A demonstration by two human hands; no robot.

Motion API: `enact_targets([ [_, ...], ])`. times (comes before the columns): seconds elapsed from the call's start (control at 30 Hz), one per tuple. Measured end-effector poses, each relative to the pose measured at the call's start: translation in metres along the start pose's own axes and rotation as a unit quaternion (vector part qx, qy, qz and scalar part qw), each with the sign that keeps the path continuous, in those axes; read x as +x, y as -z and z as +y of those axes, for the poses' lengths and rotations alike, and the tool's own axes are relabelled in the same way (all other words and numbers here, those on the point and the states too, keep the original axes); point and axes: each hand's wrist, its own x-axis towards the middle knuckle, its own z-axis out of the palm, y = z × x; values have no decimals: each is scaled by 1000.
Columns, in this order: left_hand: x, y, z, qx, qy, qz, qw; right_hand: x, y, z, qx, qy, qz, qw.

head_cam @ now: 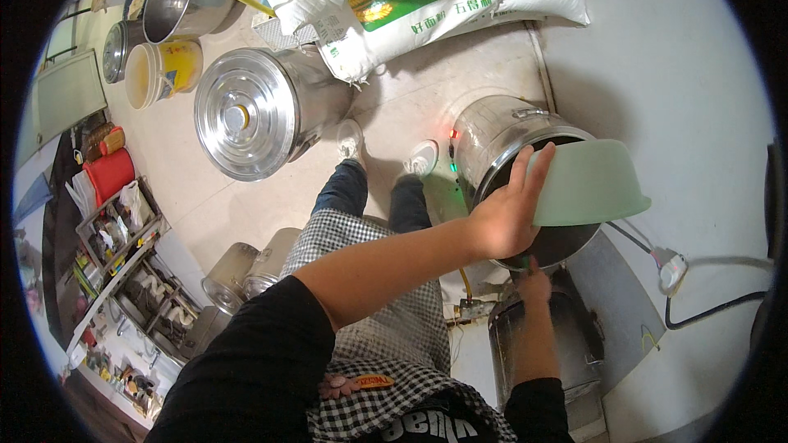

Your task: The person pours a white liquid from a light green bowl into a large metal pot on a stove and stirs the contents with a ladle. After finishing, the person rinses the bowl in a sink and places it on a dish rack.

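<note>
A pale green plastic bowl [588, 181] is tipped on its side over the mouth of a tall stainless steel pot [492, 129]. Its flared rim faces downward in the picture, and its inside is hidden. My left hand [508, 209] grips the bowl's left side, fingers stretched along the wall. Below it, at the pot's near rim, my right hand [534, 283] looks curled around a small green object [527, 262], blurred and mostly hidden. The pot's dark interior [569, 243] shows under the bowl; its contents cannot be made out.
A large lidded steel pot [243, 114] stands on the floor. White flour sacks [394, 18] lie beyond it, near a yellow-labelled bucket [163, 71]. A dark metal container [542, 332] is beside my right arm. A black cable with a white connector [673, 272] runs along the right.
</note>
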Motion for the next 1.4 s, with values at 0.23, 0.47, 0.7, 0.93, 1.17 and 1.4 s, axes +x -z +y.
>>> enact_targets([
  [0.23,0,0,-4,0,-9,11,1000,75,47,-5,208,32,172,962],
  [0.47,4,1,0,14,9,-19,1000,29,-7,-120,326,269,291,858],
  [0.7,1,6,-2,2,-21,3,1000,-10,5,-13,36,7,14,999],
  [0.93,0,3,-10,22,-40,23,999,58,47,-12,158,-9,160,974],
  [1.17,3,6,-2,14,-6,-23,1000,27,1,-119,211,309,363,853],
  [1.4,5,11,5,32,-23,-18,999,-3,6,-5,-8,11,5,1000],
])
